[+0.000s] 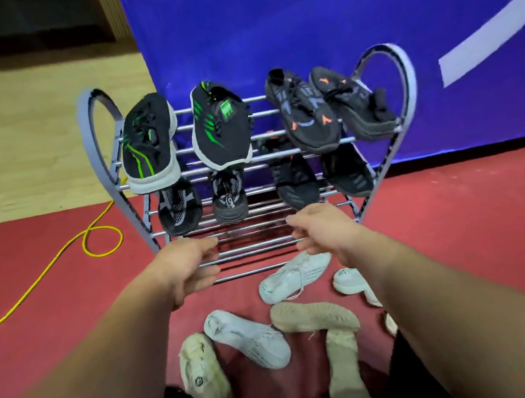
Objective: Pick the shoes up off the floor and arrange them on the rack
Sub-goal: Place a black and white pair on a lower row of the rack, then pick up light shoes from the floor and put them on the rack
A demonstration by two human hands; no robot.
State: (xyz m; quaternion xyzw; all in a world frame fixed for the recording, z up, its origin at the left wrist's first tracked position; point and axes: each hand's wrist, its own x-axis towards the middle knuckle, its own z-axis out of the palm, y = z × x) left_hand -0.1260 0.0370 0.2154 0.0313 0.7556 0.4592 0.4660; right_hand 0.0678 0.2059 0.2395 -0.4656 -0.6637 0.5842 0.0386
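The metal shoe rack (pixel 405 77) stood on the red floor (pixel 485 231) against a blue banner (pixel 326 7). On its top tier lay two black-and-green sneakers (pixel 147 141), long axes running near to far with toes toward the near edge, and right of them two black-and-orange sneakers (pixel 306 115), slanted from far left to near right. Four dark shoes (pixel 179 209) sat on the middle tier, toes near. The left hand (pixel 189 270) and right hand (pixel 326 233) hovered over the lowest tier's bars, each grip wide with fingers loosely spread and holding nothing. Near the rack's foot the pale shoes lay scattered: a white sneaker (pixel 294 275) lying mostly left to right, another white sneaker (pixel 246 338) angled from far left to near right, a cream shoe (pixel 203 375) running near to far, and an upturned shoe (pixel 314 317) showing its sole. A yellow cable (pixel 56 261) looped at the left.
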